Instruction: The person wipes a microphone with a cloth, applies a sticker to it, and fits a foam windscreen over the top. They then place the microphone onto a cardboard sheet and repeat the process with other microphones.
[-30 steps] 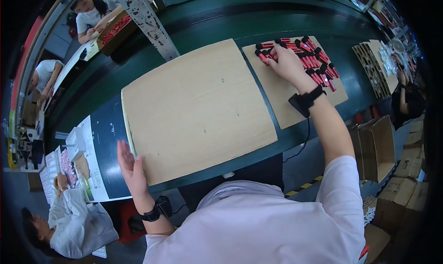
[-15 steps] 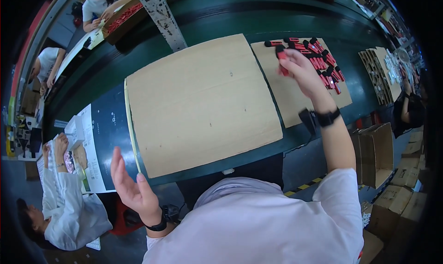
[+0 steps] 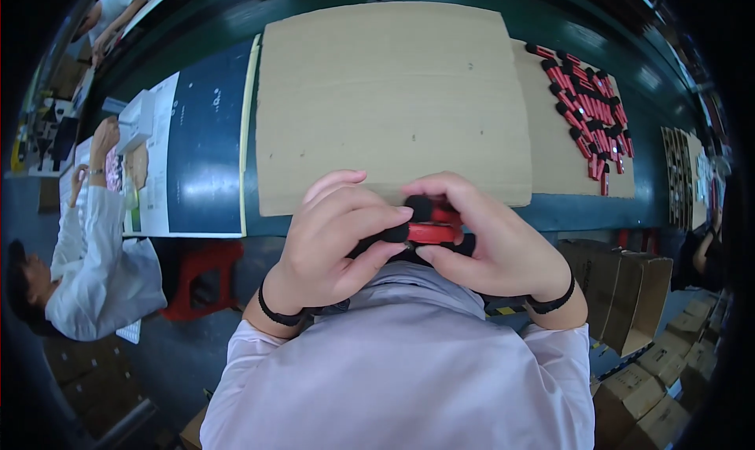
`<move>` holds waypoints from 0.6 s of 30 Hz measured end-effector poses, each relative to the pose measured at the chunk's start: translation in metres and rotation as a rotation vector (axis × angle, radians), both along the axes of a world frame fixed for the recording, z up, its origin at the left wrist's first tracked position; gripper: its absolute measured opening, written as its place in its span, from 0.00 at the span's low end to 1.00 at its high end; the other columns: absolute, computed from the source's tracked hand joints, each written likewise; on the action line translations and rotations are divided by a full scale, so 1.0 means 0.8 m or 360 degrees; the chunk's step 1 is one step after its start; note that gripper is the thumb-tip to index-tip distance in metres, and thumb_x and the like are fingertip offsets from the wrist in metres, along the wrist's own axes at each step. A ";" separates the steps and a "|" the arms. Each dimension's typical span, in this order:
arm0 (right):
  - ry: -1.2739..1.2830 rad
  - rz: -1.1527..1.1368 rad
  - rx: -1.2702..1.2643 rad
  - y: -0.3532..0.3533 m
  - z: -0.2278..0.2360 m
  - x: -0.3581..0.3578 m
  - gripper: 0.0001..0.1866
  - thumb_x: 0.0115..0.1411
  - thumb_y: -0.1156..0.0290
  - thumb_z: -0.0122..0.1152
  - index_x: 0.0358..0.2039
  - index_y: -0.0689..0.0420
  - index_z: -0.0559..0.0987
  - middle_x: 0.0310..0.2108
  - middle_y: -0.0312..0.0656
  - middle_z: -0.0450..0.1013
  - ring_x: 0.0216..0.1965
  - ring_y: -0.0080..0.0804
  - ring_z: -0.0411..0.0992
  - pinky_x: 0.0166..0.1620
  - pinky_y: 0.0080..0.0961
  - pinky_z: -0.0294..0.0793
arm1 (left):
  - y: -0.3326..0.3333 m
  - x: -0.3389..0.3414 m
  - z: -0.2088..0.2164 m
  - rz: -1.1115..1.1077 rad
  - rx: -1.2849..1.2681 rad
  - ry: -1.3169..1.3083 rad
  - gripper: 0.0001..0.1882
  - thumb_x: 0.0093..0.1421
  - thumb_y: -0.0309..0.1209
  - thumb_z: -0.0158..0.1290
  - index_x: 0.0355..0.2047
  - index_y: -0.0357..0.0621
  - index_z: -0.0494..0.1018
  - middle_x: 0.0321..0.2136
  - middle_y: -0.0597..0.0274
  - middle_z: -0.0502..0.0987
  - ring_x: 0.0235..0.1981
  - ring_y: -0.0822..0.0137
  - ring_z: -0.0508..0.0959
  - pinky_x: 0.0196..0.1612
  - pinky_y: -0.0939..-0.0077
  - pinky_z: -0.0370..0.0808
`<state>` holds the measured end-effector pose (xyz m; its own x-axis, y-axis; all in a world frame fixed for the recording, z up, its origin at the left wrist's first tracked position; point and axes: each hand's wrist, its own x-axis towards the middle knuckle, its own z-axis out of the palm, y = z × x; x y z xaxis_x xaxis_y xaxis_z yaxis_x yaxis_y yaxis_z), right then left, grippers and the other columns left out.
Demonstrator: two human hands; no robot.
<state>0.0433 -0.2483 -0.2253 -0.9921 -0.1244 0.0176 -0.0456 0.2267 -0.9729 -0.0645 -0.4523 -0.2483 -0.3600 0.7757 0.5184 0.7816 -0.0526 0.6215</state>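
Close to my body, at the near edge of a large cardboard sheet (image 3: 385,104), my two hands meet. A short red stick with a black, rounded, brush-like end (image 3: 430,233) lies between them. My left hand (image 3: 338,237) pinches its black end between thumb and fingers. Around the red parts close the fingers of my right hand (image 3: 487,241), where a second black end (image 3: 421,208) sticks up beside the first. Part of both pieces is hidden by the fingers. Many alike red-and-black pieces (image 3: 594,108) lie in a loose group on the right.
Those pieces rest on a smaller cardboard sheet (image 3: 558,167) on the green table (image 3: 598,214). On the left a dark board (image 3: 208,135) borders the large sheet. A co-worker (image 3: 102,245) sits at left near a red stool (image 3: 200,277). Cartons (image 3: 621,293) stand at lower right.
My right hand has come from the pieces at far right to my front with a red-and-black piece. My left hand has moved in to meet it. The whole view has shifted.
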 end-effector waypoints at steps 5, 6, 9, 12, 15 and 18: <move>-0.0107 -0.0295 -0.0743 0.014 -0.048 0.007 0.20 0.53 0.75 0.66 0.46 0.62 0.71 0.36 0.40 0.70 0.34 0.24 0.68 0.35 0.18 0.66 | -0.020 0.008 -0.023 0.0184 0.0317 -0.0338 0.16 0.47 0.20 0.62 0.38 0.40 0.77 0.33 0.59 0.80 0.35 0.61 0.79 0.55 0.52 0.69; -0.0113 -0.0284 -0.0745 0.011 -0.056 0.007 0.20 0.53 0.75 0.66 0.46 0.62 0.71 0.36 0.40 0.70 0.34 0.24 0.68 0.35 0.18 0.66 | -0.021 0.007 -0.025 0.0195 0.0330 -0.0355 0.16 0.47 0.20 0.62 0.38 0.40 0.77 0.33 0.59 0.80 0.35 0.61 0.79 0.55 0.52 0.69; -0.0138 -0.0298 -0.1059 -0.003 -0.070 0.005 0.22 0.52 0.68 0.71 0.45 0.62 0.74 0.32 0.39 0.71 0.29 0.21 0.65 0.32 0.16 0.64 | -0.025 0.005 -0.029 0.0220 0.0356 -0.0393 0.15 0.47 0.19 0.62 0.38 0.39 0.76 0.33 0.58 0.80 0.34 0.61 0.79 0.54 0.52 0.69; -0.0200 -0.0354 -0.1038 -0.025 -0.060 0.003 0.21 0.52 0.68 0.72 0.43 0.63 0.75 0.33 0.38 0.71 0.28 0.20 0.64 0.31 0.15 0.62 | -0.024 0.000 -0.028 0.0181 0.0340 -0.0332 0.15 0.47 0.20 0.63 0.38 0.39 0.76 0.33 0.58 0.80 0.35 0.61 0.79 0.55 0.52 0.69; -0.0033 -0.0387 -0.0810 -0.029 -0.061 0.000 0.19 0.52 0.70 0.72 0.42 0.64 0.77 0.33 0.38 0.72 0.27 0.19 0.64 0.30 0.15 0.61 | -0.026 0.000 -0.027 0.0172 0.0290 -0.0366 0.15 0.48 0.21 0.63 0.38 0.39 0.76 0.33 0.58 0.80 0.35 0.61 0.79 0.56 0.51 0.68; 0.0340 -0.0368 -0.0365 -0.029 -0.064 -0.004 0.17 0.52 0.72 0.72 0.40 0.64 0.78 0.33 0.39 0.73 0.27 0.19 0.64 0.30 0.16 0.61 | -0.025 0.000 -0.027 0.0174 0.0254 -0.0420 0.15 0.48 0.22 0.64 0.38 0.39 0.76 0.34 0.58 0.80 0.36 0.61 0.79 0.56 0.51 0.68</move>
<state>0.0401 -0.2716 -0.2769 -0.9645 0.1332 0.2282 -0.2259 0.0321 -0.9736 -0.0648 -0.4722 -0.2698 -0.5748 0.6413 0.5083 0.6013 -0.0903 0.7939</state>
